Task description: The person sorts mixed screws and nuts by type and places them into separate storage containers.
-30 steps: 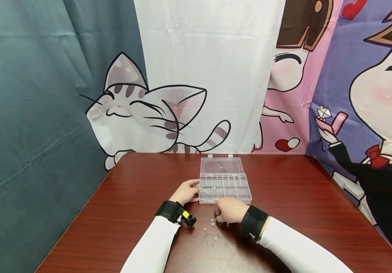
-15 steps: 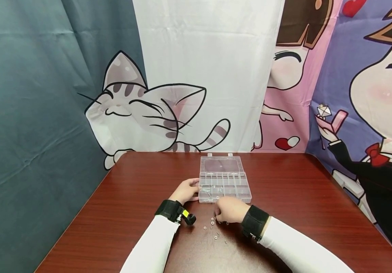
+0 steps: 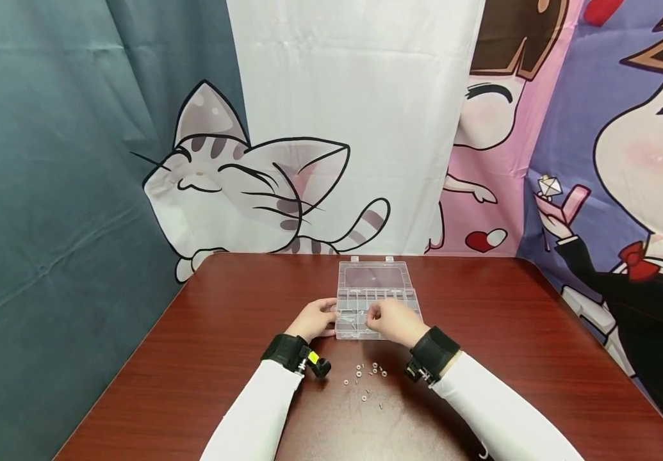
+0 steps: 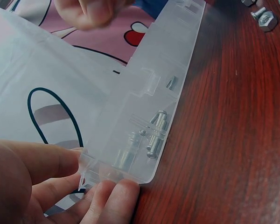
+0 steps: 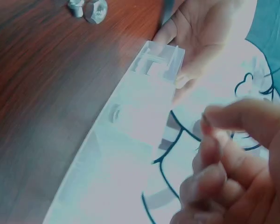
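A clear plastic compartment box (image 3: 373, 276) lies on the table with its lid folded back. My left hand (image 3: 312, 320) grips its left end, thumb on the upper edge and fingers along the side in the left wrist view. Several screws (image 4: 157, 133) show through the wall near that end. In the right wrist view a nut (image 5: 115, 113) shows inside too. Over the box's front compartments, my right hand (image 3: 397, 320) has thumb and index finger pinched together on a small dark-tipped piece (image 5: 204, 117), mostly hidden by the fingertips; its kind I cannot tell.
Several loose nuts and small screws lie on the red-brown table (image 3: 239, 384) in front of the box, among them a hex nut (image 4: 269, 21) beside a short screw (image 4: 258, 13). A printed cloth backdrop (image 3: 360, 128) hangs behind the table's far edge.
My right hand has lifted from the loose nuts and screws and moved forward over the box, uncovering several pieces on the table. The left hand keeps its grip on the box.
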